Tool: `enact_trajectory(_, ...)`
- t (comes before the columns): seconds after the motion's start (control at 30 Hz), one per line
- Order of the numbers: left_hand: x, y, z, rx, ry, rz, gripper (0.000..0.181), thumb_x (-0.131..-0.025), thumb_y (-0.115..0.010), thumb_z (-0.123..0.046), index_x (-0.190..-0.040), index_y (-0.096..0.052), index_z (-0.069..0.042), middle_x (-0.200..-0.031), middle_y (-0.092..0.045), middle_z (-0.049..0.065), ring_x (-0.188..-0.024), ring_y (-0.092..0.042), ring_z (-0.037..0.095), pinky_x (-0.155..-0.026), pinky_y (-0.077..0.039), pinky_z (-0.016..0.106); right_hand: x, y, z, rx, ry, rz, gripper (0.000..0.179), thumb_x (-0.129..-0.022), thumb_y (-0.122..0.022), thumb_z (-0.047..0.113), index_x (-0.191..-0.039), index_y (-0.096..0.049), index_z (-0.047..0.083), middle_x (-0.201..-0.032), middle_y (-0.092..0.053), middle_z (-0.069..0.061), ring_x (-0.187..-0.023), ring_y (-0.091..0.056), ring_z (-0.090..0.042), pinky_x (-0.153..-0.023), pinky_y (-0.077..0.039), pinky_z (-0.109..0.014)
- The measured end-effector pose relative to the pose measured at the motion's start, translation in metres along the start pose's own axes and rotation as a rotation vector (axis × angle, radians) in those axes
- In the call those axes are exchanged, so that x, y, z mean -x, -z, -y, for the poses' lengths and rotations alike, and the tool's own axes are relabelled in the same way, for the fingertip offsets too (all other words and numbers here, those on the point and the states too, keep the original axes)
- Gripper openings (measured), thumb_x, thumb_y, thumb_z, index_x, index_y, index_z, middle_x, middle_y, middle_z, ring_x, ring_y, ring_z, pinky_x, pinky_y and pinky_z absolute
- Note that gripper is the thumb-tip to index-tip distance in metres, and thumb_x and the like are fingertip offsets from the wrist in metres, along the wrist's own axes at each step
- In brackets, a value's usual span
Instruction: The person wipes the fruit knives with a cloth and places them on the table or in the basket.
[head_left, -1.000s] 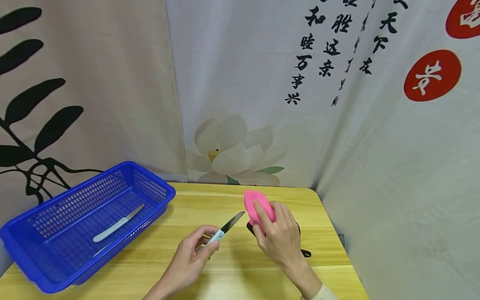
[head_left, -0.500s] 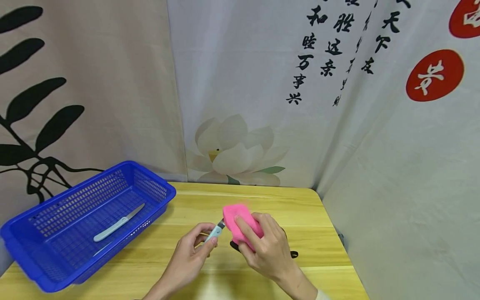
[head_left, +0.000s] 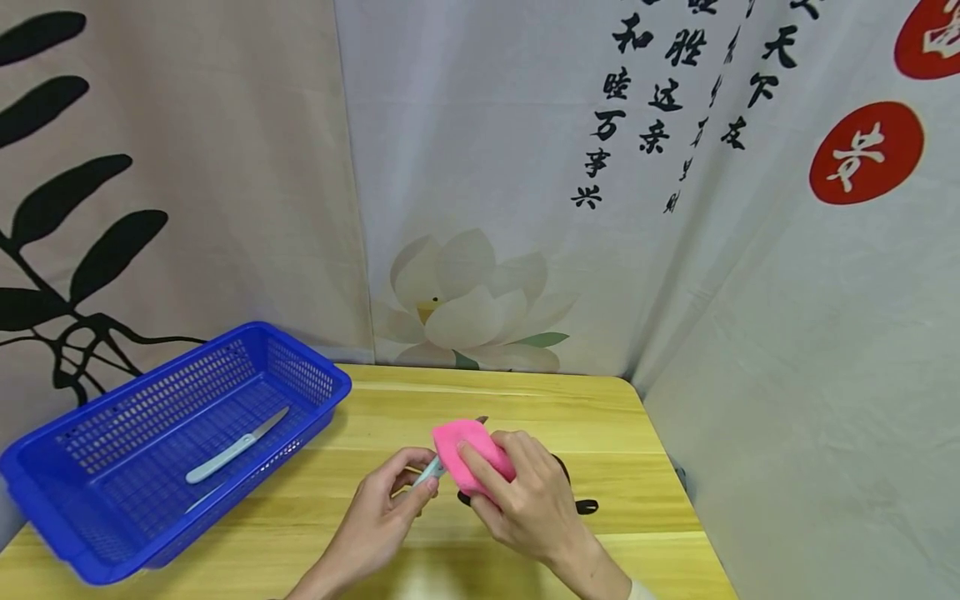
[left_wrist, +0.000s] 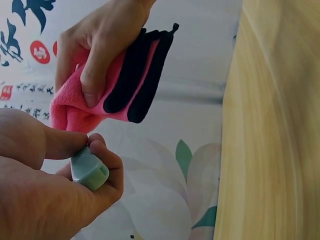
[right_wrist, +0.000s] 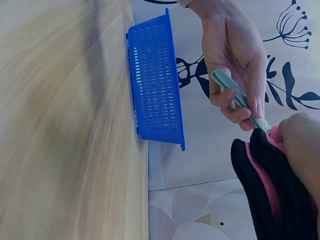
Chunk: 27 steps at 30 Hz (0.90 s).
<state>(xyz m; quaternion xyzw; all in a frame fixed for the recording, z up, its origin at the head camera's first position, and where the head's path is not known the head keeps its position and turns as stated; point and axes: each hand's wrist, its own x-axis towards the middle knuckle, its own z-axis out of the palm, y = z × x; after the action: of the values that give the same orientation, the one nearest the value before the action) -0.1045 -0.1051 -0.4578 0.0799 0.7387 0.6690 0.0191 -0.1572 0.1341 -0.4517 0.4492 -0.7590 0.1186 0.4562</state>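
In the head view my left hand (head_left: pixel 375 521) pinches the mint-coloured handle (head_left: pixel 430 472) of a small knife between thumb and fingers. My right hand (head_left: pixel 528 500) grips a folded pink cloth (head_left: pixel 465 454) with black edging and presses it over the blade. Only the blade's dark tip (head_left: pixel 482 419) shows beyond the cloth. Seen from the left wrist, the handle's butt (left_wrist: pixel 91 172) points toward the camera, and the cloth (left_wrist: pixel 75 107) hangs just beyond it. In the right wrist view the handle (right_wrist: pixel 232 87) runs into the cloth (right_wrist: pixel 270 190), which hides the blade.
A blue plastic basket (head_left: pixel 142 483) with mesh walls stands on the table's left. Inside lies another knife (head_left: pixel 225 460) with a pale handle, beside a thin pale strip. The wooden table (head_left: pixel 637 542) meets printed cloth curtains (head_left: pixel 480 167) at the back and sides.
The right hand has brought the pink cloth left and down onto the knife, covering the blade that was bare one second ago. The left hand has barely moved.
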Motion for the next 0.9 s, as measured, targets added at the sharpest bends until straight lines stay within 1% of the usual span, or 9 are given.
enact_trajectory(0.1, 0.001, 0.002, 0.001, 0.001, -0.011, 0.013, 0.028, -0.114, -0.064, -0.009, -0.141, -0.065, -0.001, -0.120, -0.071, 0.017, -0.102, -0.069, 0.011, -0.081, -0.062, 0.022, 0.000, 0.000, -0.001, 0.011, -0.019, -0.004, 0.035, -0.106, -0.063, 0.030, -0.134, -0.079, 0.017, -0.110, -0.070, -0.013, -0.085, -0.061, -0.024, -0.071, -0.057, -0.033)
enact_trajectory(0.23, 0.001, 0.003, 0.001, 0.003, -0.008, 0.017, 0.028, -0.114, -0.065, -0.009, -0.141, -0.066, -0.001, -0.116, -0.072, 0.015, -0.099, -0.068, 0.009, -0.080, -0.061, 0.022, 0.000, 0.001, -0.004, 0.028, -0.046, -0.012, 0.037, -0.107, -0.059, 0.027, -0.136, -0.079, 0.017, -0.108, -0.071, -0.013, -0.085, -0.062, -0.025, -0.073, -0.058, -0.034)
enact_trajectory(0.5, 0.002, 0.003, -0.001, -0.007, -0.015, 0.015, 0.025, -0.113, -0.066, -0.008, -0.137, -0.067, -0.002, -0.112, -0.071, 0.013, -0.096, -0.067, 0.008, -0.078, -0.061, 0.024, 0.000, 0.002, -0.012, 0.079, -0.096, -0.018, 0.038, -0.111, -0.054, 0.029, -0.137, -0.079, 0.018, -0.106, -0.071, -0.015, -0.085, -0.061, -0.024, -0.068, -0.056, -0.035)
enact_trajectory(0.67, 0.002, 0.001, -0.001, -0.011, 0.012, 0.008, 0.023, -0.112, -0.067, -0.005, -0.134, -0.069, -0.005, -0.112, -0.071, 0.013, -0.096, -0.068, 0.011, -0.079, -0.061, 0.024, 0.002, 0.001, -0.021, 0.092, -0.126, -0.026, 0.037, -0.112, -0.054, 0.030, -0.135, -0.080, 0.016, -0.107, -0.071, -0.017, -0.086, -0.062, -0.026, -0.068, -0.056, -0.037)
enact_trajectory(0.8, 0.003, 0.000, -0.002, -0.009, 0.025, 0.008, 0.023, -0.111, -0.068, -0.004, -0.134, -0.069, -0.005, -0.114, -0.071, 0.014, -0.098, -0.069, 0.013, -0.080, -0.061, 0.024, 0.005, 0.002, -0.030, 0.112, -0.176, -0.013, 0.035, -0.107, -0.060, 0.027, -0.132, -0.080, 0.014, -0.108, -0.070, -0.020, -0.085, -0.064, -0.029, -0.068, -0.058, -0.040)
enact_trajectory(0.9, 0.003, 0.001, -0.002, -0.008, 0.023, 0.012, 0.023, -0.112, -0.067, -0.005, -0.135, -0.068, -0.004, -0.115, -0.071, 0.015, -0.099, -0.069, 0.013, -0.080, -0.061, 0.024, 0.008, 0.004, -0.037, 0.137, -0.225, 0.005, 0.038, -0.101, -0.064, 0.025, -0.133, -0.080, 0.014, -0.109, -0.070, -0.022, -0.085, -0.066, -0.031, -0.067, -0.060, -0.043)
